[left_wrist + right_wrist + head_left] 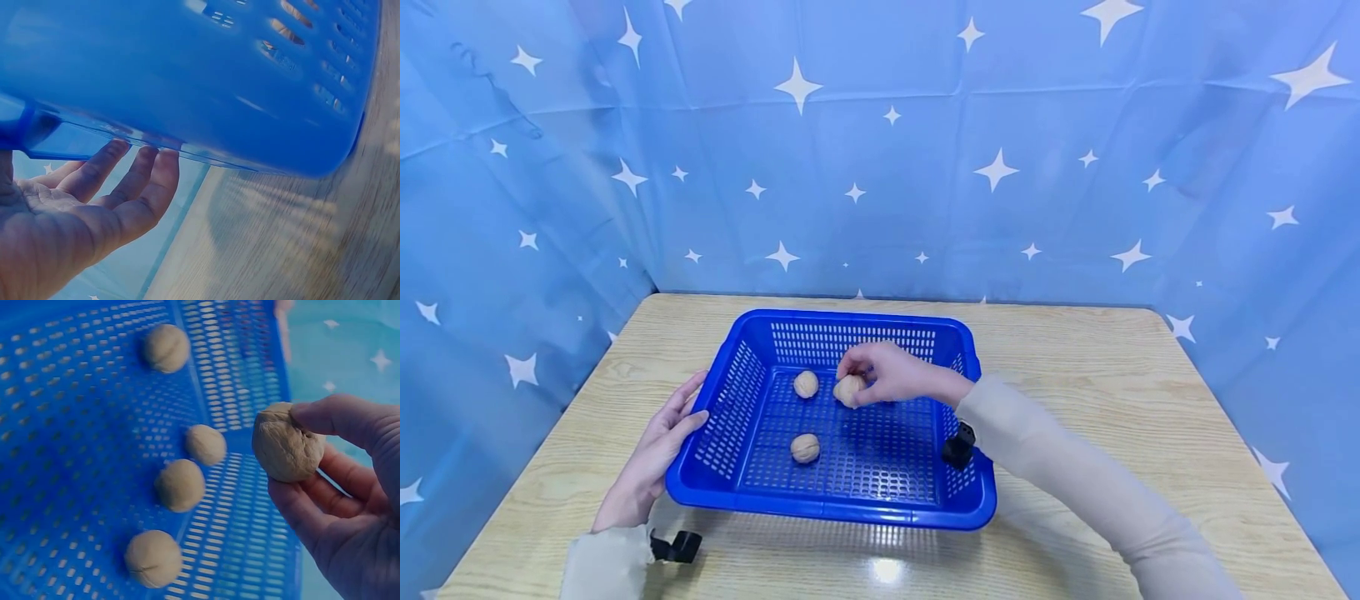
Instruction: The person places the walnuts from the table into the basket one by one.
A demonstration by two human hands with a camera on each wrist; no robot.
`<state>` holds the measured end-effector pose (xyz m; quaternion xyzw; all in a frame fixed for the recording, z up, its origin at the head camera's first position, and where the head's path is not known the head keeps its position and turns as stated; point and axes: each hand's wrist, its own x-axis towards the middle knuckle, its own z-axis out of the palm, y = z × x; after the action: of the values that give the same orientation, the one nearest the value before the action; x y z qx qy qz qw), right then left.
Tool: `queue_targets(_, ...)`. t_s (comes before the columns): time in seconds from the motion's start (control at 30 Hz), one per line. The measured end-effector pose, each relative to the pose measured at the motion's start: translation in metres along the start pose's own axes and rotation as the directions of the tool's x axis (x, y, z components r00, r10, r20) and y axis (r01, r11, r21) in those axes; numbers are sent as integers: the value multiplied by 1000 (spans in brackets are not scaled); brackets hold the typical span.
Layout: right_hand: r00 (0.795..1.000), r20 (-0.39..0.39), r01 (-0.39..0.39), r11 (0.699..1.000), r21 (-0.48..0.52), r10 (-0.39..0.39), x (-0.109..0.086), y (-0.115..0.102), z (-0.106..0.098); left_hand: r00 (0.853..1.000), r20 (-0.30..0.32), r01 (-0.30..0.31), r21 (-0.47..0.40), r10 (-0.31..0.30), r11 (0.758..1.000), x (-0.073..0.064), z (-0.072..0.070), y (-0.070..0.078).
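A blue plastic basket (745, 502) with slotted walls stands on the table. My left hand (658, 442) grips its left rim, thumb over the top edge; in the left wrist view the fingers (147, 181) press against the outer wall. My right hand (895, 372) is inside the basket and pinches a walnut (286, 444) between thumb and fingers. Loose walnuts lie on the basket floor, one at the back left (806, 384) and one nearer the front (805, 448). The right wrist view shows several of them, and my right hand partly covers some in the head view.
The light wood table (1090, 392) extends on both sides of the basket. A blue curtain with white stars (917, 192) hangs behind it and along both sides. Black wrist mounts (958, 447) are strapped to both sleeves.
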<state>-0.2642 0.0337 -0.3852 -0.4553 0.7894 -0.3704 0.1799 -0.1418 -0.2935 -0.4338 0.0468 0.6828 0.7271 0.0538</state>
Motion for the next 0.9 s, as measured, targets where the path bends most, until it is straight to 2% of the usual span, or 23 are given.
queue_targets(0.17,997,71,19,1000,13,-20,2,4,10,1000,-9,14,12,-14,1000,0,1,0)
queue_targets(0.57,988,139,67,998,-22,-63,8,9,25,1000,-2,8,-4,-8,1000,0,0,0)
queue_targets(0.9,981,194,14,992,-128,11,13,12,34,1000,-11,18,-2,-18,1000,-1,1,1)
